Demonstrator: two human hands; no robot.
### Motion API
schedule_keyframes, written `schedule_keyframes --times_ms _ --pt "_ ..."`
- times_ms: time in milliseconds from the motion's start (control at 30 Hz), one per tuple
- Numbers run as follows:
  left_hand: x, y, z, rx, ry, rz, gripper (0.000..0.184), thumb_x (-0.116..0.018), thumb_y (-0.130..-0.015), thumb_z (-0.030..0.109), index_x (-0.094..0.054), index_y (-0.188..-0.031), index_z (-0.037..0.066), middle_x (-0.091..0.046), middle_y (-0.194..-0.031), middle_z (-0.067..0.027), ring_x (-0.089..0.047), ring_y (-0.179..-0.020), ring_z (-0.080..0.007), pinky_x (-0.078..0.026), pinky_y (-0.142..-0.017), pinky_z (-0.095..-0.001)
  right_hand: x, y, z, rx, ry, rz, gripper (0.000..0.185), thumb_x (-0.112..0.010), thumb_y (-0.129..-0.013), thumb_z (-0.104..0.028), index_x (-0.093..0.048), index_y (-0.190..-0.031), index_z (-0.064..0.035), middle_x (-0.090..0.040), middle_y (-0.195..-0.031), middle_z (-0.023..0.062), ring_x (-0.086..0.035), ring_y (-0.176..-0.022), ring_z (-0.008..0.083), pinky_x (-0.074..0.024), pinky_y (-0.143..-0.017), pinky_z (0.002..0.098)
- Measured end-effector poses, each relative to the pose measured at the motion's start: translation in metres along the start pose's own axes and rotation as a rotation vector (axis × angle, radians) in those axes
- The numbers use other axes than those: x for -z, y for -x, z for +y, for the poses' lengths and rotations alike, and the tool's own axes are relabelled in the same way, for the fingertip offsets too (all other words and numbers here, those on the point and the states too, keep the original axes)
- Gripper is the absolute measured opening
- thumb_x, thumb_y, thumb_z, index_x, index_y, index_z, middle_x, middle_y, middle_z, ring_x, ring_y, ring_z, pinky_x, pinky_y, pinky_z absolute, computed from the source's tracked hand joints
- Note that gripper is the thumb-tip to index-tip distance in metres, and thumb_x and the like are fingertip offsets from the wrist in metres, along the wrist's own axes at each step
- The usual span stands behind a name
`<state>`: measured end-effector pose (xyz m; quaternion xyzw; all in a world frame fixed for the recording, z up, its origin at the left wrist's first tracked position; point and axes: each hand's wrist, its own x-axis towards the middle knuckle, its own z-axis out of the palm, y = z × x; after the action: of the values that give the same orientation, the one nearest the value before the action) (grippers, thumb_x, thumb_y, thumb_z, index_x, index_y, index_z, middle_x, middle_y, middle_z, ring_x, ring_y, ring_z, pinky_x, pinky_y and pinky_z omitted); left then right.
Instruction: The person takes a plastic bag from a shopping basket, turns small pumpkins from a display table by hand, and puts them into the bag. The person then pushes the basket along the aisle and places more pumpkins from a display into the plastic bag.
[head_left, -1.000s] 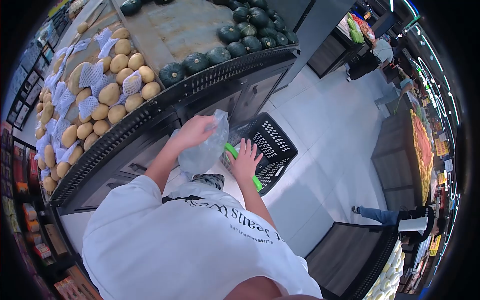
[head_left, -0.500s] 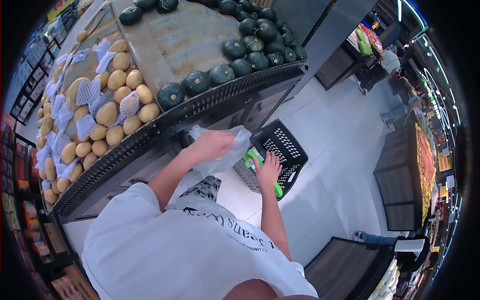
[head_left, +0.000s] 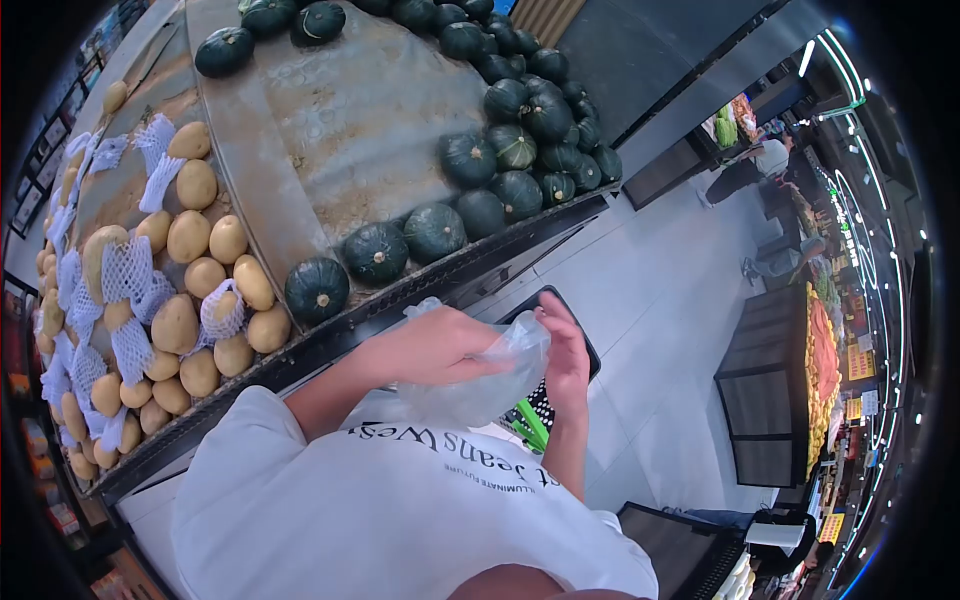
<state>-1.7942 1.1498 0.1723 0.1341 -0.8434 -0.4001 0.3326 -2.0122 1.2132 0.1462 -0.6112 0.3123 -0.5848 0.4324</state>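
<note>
A clear plastic bag (head_left: 450, 398) hangs from my left hand (head_left: 440, 345), whose fingers are closed on it. At the bag's right edge is my right hand (head_left: 566, 355), upright with its fingers close together and the fingertips near the plastic; whether it pinches the film is hard to make out. Behind and below the hands stands a black shopping basket (head_left: 594, 362) with green handles (head_left: 532, 426), partly hidden by the bag and my right forearm.
A produce stand edge (head_left: 385, 308) runs along the left, bearing yellowish melons (head_left: 188, 237), some in white foam nets, and dark green pumpkins (head_left: 435, 232). Another stand (head_left: 765, 390) is at the right. A person (head_left: 768, 160) is at the upper right.
My right hand has left the basket's green handle and risen to the bag's edge. My left hand still holds the bag. The view has moved closer to the melons and pumpkins.
</note>
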Motion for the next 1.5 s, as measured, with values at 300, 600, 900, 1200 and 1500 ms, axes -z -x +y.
schedule_keyframes --times_ms 300,600,900,1200,1500 --pt "0.061 0.007 -0.024 -0.069 0.127 0.335 0.018 -0.073 -0.076 0.013 -0.063 -0.067 0.001 -0.053 -0.054 -0.0102 -0.053 -0.046 -0.0232 -0.039 -0.044 -0.0301 -0.019 -0.056 0.029 -0.843 -0.144 -0.384 0.051 -0.049 -0.093 -0.045 -0.06 -0.107 0.0034 -0.065 -0.091 0.0062 -0.061 -0.085 0.0164 -0.0482 -0.077 0.0304" --pt "0.071 -0.008 0.009 -0.482 -0.291 0.413 0.039 -0.076 -0.075 0.021 -0.046 -0.051 0.009 -0.045 -0.05 -0.0025 -0.047 -0.041 -0.0176 -0.035 -0.04 -0.0317 -0.02 -0.161 -0.005 -0.393 1.216 -0.713 0.058 -0.074 -0.066 -0.024 -0.055 -0.118 -0.007 -0.058 -0.116 0.0167 -0.057 -0.105 0.0349 -0.0461 -0.088 0.039" --pt "0.089 0.002 -0.027 0.604 -0.7 0.481 0.033 -0.054 -0.089 0.033 -0.06 -0.079 0.002 -0.062 -0.068 -0.0156 -0.062 -0.063 -0.0326 -0.049 -0.056 -0.0424 -0.052 -0.24 -0.018 0.215 1.739 -0.516 0.098 -0.085 -0.049 -0.021 -0.041 -0.137 -0.0263 -0.028 -0.148 0.0075 -0.029 -0.134 0.0341 -0.021 -0.106 0.0618" --pt "0.138 0.015 -0.041 0.919 -0.545 0.969 0.028 -0.059 -0.084 0.017 -0.058 -0.103 -0.004 -0.063 -0.073 -0.0167 -0.064 -0.064 -0.0308 -0.051 -0.06 -0.042 -0.085 -0.212 0.04 -0.057 1.259 -1.189 0.072 -0.075 -0.064 -0.013 -0.046 -0.129 -0.0129 -0.057 -0.114 0.0123 -0.057 -0.106 0.0342 -0.0439 -0.091 0.0469" --pt "0.131 -0.049 -0.09 0.471 -0.354 1.296 0.062 -0.068 -0.077 0.015 -0.04 -0.13 -0.004 -0.058 -0.105 -0.0171 -0.061 -0.092 -0.0284 -0.049 -0.081 -0.0412 -0.058 -0.221 0.053 0.059 1.105 -0.988 0.065 -0.072 -0.072 -0.021 -0.044 -0.13 -0.0095 -0.049 -0.126 0.0149 -0.053 -0.11 0.0335 -0.0461 -0.089 0.0417"
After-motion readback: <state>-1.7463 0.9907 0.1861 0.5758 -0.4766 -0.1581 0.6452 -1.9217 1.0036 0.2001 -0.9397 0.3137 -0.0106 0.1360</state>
